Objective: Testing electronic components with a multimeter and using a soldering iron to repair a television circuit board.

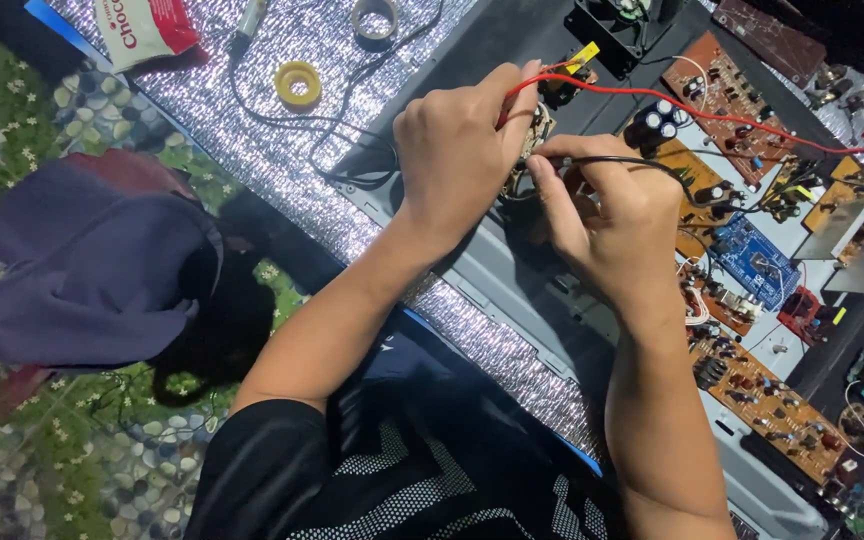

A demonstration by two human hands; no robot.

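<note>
Black wire pinched in the right hand (617, 225) meets a small part (537, 130) just above it, clamped by the left hand (462, 160) alongside a red wire (712, 113). A slip (both tips crowd close) could bridge contacts; beyond the part, the brown circuit board (727, 85) risks a snag.
</note>
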